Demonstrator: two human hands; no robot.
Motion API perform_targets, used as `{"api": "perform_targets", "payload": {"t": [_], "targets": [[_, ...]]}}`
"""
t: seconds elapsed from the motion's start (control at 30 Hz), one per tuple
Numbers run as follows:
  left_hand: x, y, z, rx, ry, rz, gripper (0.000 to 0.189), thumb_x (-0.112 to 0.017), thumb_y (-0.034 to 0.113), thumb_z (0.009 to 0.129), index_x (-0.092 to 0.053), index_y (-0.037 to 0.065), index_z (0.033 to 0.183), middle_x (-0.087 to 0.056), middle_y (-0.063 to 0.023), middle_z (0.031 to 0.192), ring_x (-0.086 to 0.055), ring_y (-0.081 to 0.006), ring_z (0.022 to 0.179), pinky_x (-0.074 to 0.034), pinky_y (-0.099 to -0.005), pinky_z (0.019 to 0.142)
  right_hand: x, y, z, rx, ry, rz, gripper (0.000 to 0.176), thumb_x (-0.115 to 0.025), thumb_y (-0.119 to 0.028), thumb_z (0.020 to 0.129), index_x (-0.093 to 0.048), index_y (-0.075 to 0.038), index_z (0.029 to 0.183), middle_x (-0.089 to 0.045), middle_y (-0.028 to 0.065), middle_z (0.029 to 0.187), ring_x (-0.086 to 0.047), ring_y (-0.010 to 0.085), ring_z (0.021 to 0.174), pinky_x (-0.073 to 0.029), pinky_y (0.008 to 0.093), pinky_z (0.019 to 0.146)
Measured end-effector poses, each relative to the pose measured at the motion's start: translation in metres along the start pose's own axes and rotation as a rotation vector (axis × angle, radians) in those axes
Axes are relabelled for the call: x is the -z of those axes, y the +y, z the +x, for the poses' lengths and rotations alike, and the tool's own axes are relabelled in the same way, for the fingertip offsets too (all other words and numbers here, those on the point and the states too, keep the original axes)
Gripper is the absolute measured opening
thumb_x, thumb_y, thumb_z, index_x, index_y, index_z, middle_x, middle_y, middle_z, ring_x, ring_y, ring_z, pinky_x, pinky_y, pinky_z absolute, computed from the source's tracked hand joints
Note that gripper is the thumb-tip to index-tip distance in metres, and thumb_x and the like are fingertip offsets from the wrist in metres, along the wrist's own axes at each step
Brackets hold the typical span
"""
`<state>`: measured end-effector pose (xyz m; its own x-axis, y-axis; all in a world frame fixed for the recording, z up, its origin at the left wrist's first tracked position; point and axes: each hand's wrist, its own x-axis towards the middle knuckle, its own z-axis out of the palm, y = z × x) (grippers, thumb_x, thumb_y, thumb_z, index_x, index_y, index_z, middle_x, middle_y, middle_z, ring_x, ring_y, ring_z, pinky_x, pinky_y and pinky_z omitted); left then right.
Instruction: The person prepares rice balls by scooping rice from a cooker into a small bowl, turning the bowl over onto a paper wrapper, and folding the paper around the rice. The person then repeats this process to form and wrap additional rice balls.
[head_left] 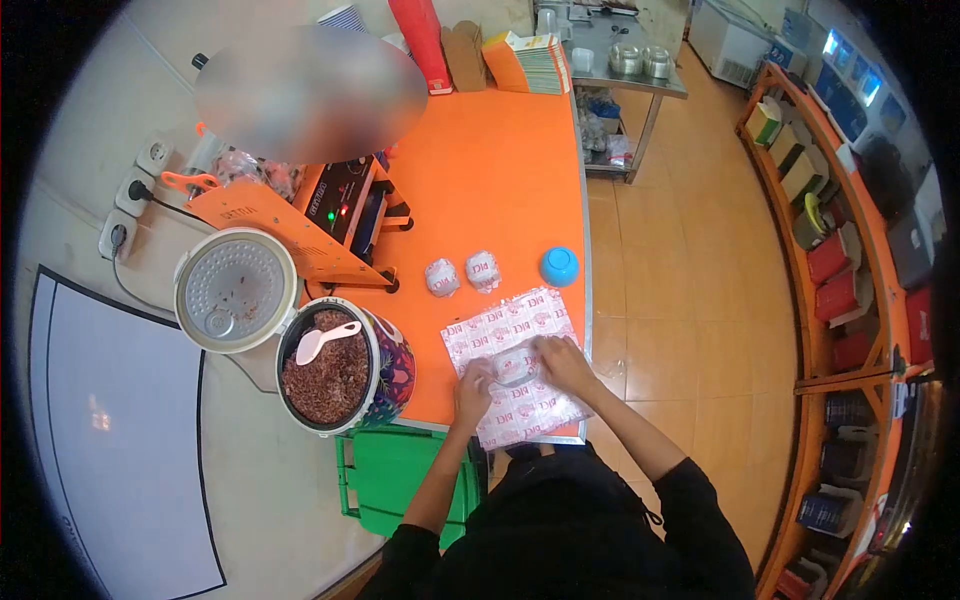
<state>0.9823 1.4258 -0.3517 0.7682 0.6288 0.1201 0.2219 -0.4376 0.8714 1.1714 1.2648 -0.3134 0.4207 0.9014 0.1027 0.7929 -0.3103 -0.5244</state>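
Observation:
A sheet of white wrapping paper with red print (507,326) lies spread at the table's front corner. Over its middle, a crumpled, see-through plastic piece (515,365) stretches between my hands. My left hand (473,390), fingers closed, grips its left end, while my right hand (566,366) pinches the right end. Just beyond the paper sit two rounded packets, a left one (441,278) and a right one (482,271), in the same printed wrap. A blue bowl (559,266) stands right of them.
On the left, an open rice cooker (396,372) holds reddish-brown rice (330,385) with a pale pink rice paddle (327,342) on top. An orange machine (290,235) stands behind it. Below is a green chair (400,480); shelves (790,220) line the right side.

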Motion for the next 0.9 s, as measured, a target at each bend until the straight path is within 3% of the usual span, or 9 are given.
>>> {"api": "perform_targets", "payload": {"t": [0.07,0.17,0.27,0.37,0.47,0.57,0.67,0.77,0.9], "targets": [[0.008,0.045,0.016,0.028,0.062,0.075,0.02,-0.065,-0.006,0.073,-0.062,0.002,0.091,-0.059,-0.0147,0.102,-0.058,-0.0342,0.098,-0.051,-0.0417,0.076,0.012,-0.011,0.019,-0.177,-0.142,0.035,0.038,-0.07,-0.01,0.072,-0.058,-0.008,0.109,-0.062,0.0155,0.101,-0.058,0.0315,0.099,-0.045,0.0412,0.085],[0.011,0.055,0.034,-0.072,-0.035,0.234,0.023,-0.068,-0.004,0.069,-0.061,0.001,0.09,-0.057,-0.0158,0.105,-0.056,-0.035,0.099,-0.049,-0.0421,0.081,0.012,-0.02,0.033,0.122,0.157,-0.256,0.039,-0.073,-0.012,0.069,-0.062,-0.007,0.106,-0.065,0.014,0.095,-0.062,0.0314,0.095,-0.047,0.0407,0.083],[0.01,0.055,0.05,-0.119,-0.208,0.599,0.026,-0.069,-0.002,0.066,-0.059,0.001,0.09,-0.056,-0.0158,0.094,-0.056,-0.0364,0.096,-0.049,-0.0435,0.08,-0.002,-0.019,0.051,0.181,0.109,-0.383,0.034,-0.074,-0.012,0.067,-0.066,-0.007,0.1,-0.068,0.0117,0.094,-0.066,0.0309,0.09,-0.051,0.0401,0.075],[-0.001,0.044,0.042,-0.268,-0.133,0.683,0.024,-0.064,-0.001,0.068,-0.059,0.002,0.091,-0.057,-0.0173,0.086,-0.059,-0.0389,0.086,-0.05,-0.0475,0.075,-0.004,-0.023,0.059,0.083,-0.182,-0.411,0.029,-0.075,-0.013,0.063,-0.068,-0.007,0.091,-0.067,0.0106,0.088,-0.067,0.0307,0.079,-0.053,0.0419,0.068],[-0.005,0.049,0.026,-0.064,-0.155,0.664,0.018,-0.065,0.001,0.071,-0.057,0.002,0.088,-0.056,-0.0165,0.084,-0.059,-0.0383,0.082,-0.049,-0.0493,0.067,-0.013,-0.019,0.042,0.025,-0.114,-0.255,0.029,-0.073,-0.013,0.064,-0.065,-0.005,0.09,-0.064,0.0106,0.086,-0.066,0.0296,0.078,-0.054,0.0426,0.066],[-0.014,0.041,0.007,-0.077,-0.034,0.524,0.012,-0.06,0.002,0.077,-0.056,0.001,0.088,-0.056,-0.0163,0.085,-0.058,-0.0385,0.075,-0.049,-0.0509,0.064,-0.015,-0.024,0.012,0.027,0.094,-0.145,0.024,-0.068,-0.011,0.069,-0.061,-0.003,0.09,-0.062,0.0117,0.083,-0.065,0.0304,0.077,-0.055,0.0442,0.066],[-0.021,0.031,-0.011,-0.124,0.046,0.43,0.02,-0.057,0.003,0.083,-0.058,-0.003,0.102,-0.054,-0.0182,0.092,-0.057,-0.0375,0.083,-0.049,-0.0471,0.071,-0.033,-0.016,-0.016,0.044,0.13,-0.081,0.026,-0.063,-0.009,0.075,-0.06,0.0,0.099,-0.06,0.0118,0.09,-0.064,0.0288,0.081,-0.055,0.0431,0.065],[-0.031,0.031,-0.035,-0.11,0.06,0.394,0.043,-0.056,0.006,0.087,-0.051,-0.005,0.128,-0.051,-0.0227,0.114,-0.052,-0.0386,0.105,-0.044,-0.0463,0.09,-0.03,-0.02,-0.032,0.04,0.201,0.028,0.039,-0.062,-0.009,0.077,-0.059,0.001,0.114,-0.057,0.0134,0.1,-0.059,0.0287,0.091,-0.054,0.0406,0.073],[-0.053,0.065,-0.051,-0.072,0.092,0.492,0.07,-0.057,0.016,0.089,-0.026,-0.002,0.149,-0.031,-0.0265,0.145,-0.029,-0.0412,0.134,-0.022,-0.0512,0.112,-0.022,-0.026,-0.041,0.026,0.142,0.102,0.056,-0.065,-0.011,0.076,-0.054,0.002,0.129,-0.05,0.0181,0.11,-0.049,0.0335,0.1,-0.047,0.0388,0.089]]}}
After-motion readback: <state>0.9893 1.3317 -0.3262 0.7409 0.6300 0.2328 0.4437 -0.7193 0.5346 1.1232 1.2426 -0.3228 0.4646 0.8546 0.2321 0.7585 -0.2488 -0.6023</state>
